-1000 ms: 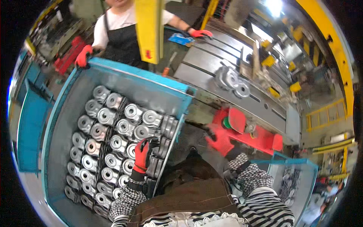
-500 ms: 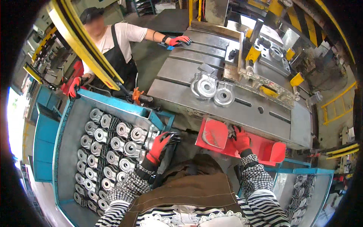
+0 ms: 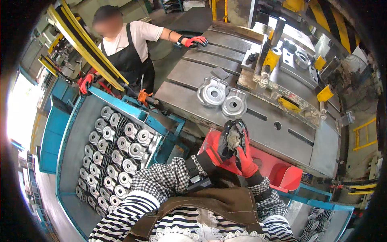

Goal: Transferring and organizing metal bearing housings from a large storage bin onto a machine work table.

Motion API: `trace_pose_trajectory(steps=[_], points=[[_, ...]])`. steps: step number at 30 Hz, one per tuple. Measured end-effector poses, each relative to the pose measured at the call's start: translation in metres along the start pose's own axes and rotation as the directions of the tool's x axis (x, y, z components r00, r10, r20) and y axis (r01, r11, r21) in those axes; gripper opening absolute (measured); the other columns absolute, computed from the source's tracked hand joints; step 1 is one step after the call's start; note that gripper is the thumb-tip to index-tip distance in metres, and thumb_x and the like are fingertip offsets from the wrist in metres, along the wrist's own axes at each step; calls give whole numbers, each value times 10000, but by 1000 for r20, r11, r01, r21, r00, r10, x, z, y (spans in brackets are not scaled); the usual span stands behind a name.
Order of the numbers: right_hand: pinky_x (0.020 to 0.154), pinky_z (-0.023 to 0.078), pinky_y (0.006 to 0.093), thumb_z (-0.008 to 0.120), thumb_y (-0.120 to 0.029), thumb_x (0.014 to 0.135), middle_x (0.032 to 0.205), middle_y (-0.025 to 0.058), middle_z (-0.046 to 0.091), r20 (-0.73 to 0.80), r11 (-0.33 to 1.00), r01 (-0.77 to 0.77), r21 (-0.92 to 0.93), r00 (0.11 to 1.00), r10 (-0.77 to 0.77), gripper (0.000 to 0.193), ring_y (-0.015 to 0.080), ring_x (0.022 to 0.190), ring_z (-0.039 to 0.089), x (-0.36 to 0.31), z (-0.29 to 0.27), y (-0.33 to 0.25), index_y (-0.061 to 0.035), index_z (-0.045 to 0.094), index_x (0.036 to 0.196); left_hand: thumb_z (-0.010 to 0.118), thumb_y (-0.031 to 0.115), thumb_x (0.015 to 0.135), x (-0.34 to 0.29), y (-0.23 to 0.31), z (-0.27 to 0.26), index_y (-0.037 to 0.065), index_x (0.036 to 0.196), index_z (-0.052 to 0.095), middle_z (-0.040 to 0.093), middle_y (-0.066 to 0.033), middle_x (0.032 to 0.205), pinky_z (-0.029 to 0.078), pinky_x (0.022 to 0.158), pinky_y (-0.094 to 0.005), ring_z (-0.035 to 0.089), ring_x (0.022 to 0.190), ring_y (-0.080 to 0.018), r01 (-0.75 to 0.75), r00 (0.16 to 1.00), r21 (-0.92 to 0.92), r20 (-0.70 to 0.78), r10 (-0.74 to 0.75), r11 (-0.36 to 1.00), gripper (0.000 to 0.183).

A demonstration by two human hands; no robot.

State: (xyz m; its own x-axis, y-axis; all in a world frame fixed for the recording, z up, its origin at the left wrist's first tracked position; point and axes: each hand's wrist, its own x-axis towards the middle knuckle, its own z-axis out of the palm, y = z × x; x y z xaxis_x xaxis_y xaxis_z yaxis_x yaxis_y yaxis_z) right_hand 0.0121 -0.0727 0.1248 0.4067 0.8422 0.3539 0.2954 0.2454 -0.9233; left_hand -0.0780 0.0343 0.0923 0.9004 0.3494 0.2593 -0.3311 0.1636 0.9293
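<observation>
In front of me, above the red tray (image 3: 278, 163), my hands meet in red gloves with black palms and fingertips. A crumpled grey-beige rag (image 3: 233, 142) sits between them. My left hand (image 3: 222, 144) curls round the rag from the left, its black fingers pointing away from me. From the right, my right hand (image 3: 244, 156) grips the rag too. Just beyond them on the steel press table lie two forged metal parts with round holes, a left part (image 3: 210, 92) and a right part (image 3: 235, 104), side by side. A small flat metal block (image 3: 219, 73) rests behind the left part.
A blue-rimmed bin (image 3: 66, 161) at left holds rows of similar metal parts; another bin (image 3: 342, 209) stands lower right. The slotted press table (image 3: 262, 133) carries a die with yellow posts (image 3: 272, 57). A co-worker (image 3: 129, 48) stands far left, one gloved hand on the table.
My left hand has moved right from beside the left bin to join my right hand. The right hand has lifted off the red tray with the rag.
</observation>
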Motion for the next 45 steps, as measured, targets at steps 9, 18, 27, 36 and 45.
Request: trace_pose_trajectory(steps=[9, 18, 27, 36, 45], points=[[971, 270, 354, 558, -74, 723, 1222, 150, 392, -490, 999, 8, -47, 871, -30, 514, 278, 1147, 367, 17, 5, 6, -13, 379, 1200, 427, 71, 847, 19, 52, 60, 23, 1255, 323, 439, -47, 1176, 339, 931, -271, 425, 1089, -138, 58, 959, -387, -235, -159, 920, 423], [755, 446, 258, 563, 57, 737, 1049, 67, 526, -552, 998, -65, -20, 833, 43, 460, 152, 875, 529, 20, -57, 34, -18, 422, 1168, 398, 220, 906, 28, -34, 67, 37, 1172, 449, 528, -20, 1047, 415, 798, -262, 479, 936, -93, 249, 953, -621, 23, -301, 743, 327], [959, 289, 354, 528, -62, 784, 1249, 119, 371, -613, 997, 71, 26, 789, -40, 482, 232, 1164, 335, 39, -137, 31, -39, 376, 1241, 557, 252, 820, 5, 90, -43, 8, 1058, 528, 583, -45, 944, 438, 741, -257, 524, 847, -97, 268, 948, 190, -227, -224, 945, 343], [1002, 212, 396, 575, -173, 769, 1256, 201, 363, -125, 555, -101, -826, 992, -5, 478, 319, 1203, 290, 26, -180, 114, -23, 433, 1200, 560, 190, 755, -49, 209, -219, 31, 961, 566, 579, -175, 874, 449, 680, -381, 552, 778, -343, 406, 789, 907, -410, 457, 114, 260], [908, 321, 396, 517, -116, 751, 1121, 193, 482, -258, 538, -197, -820, 965, -41, 392, 340, 1045, 437, 61, -116, 83, 9, 484, 1121, 511, 112, 726, -72, 196, -289, 56, 970, 555, 561, -160, 922, 438, 751, -375, 533, 875, -332, 592, 693, 793, -593, 410, 146, 255]])
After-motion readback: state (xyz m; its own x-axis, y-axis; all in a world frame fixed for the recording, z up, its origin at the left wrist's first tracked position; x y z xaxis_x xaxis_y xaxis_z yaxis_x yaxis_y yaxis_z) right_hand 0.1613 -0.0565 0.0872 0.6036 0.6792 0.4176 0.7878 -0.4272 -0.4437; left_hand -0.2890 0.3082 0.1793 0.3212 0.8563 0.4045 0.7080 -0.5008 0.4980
